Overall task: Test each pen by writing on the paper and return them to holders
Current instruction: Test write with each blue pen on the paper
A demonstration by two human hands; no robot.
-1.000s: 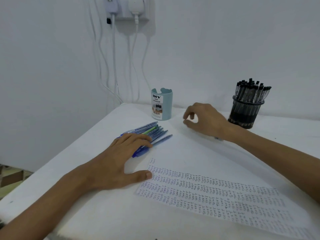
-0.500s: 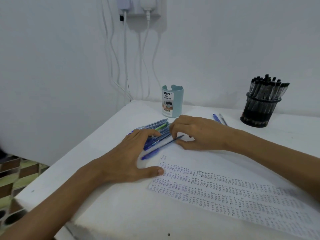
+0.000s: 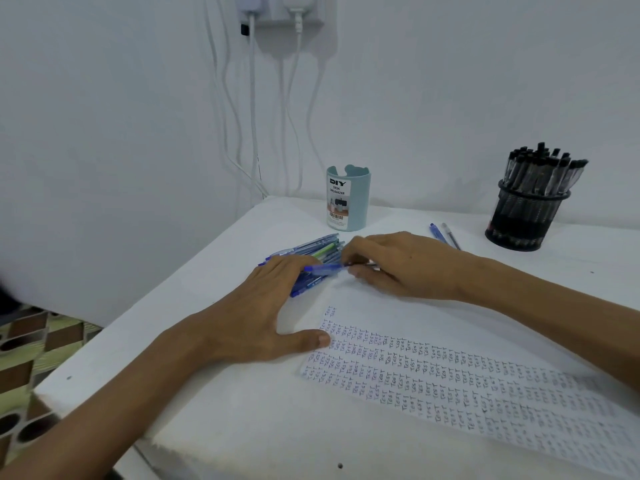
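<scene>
Lying lowest in the frame, the paper (image 3: 450, 386) carries rows of writing. At centre, the left hand (image 3: 263, 317) rests flat on the pile of pens (image 3: 311, 249). The right hand (image 3: 398, 265) pinches one blue pen (image 3: 323, 269), which lies left-to-right with its right end hidden under the fingers. Farther back stand a teal holder (image 3: 348, 199) and a black holder (image 3: 526, 216).

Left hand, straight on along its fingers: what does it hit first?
The pile of blue pens: the left hand lies flat, its fingers touching the near edge as far as depth shows. Beyond that stands the teal holder.

pens (image 3: 313, 252): glossy plastic | paper (image 3: 450, 372): matt | black holder (image 3: 526, 216): metal mesh | table (image 3: 242, 420): matt white
</scene>
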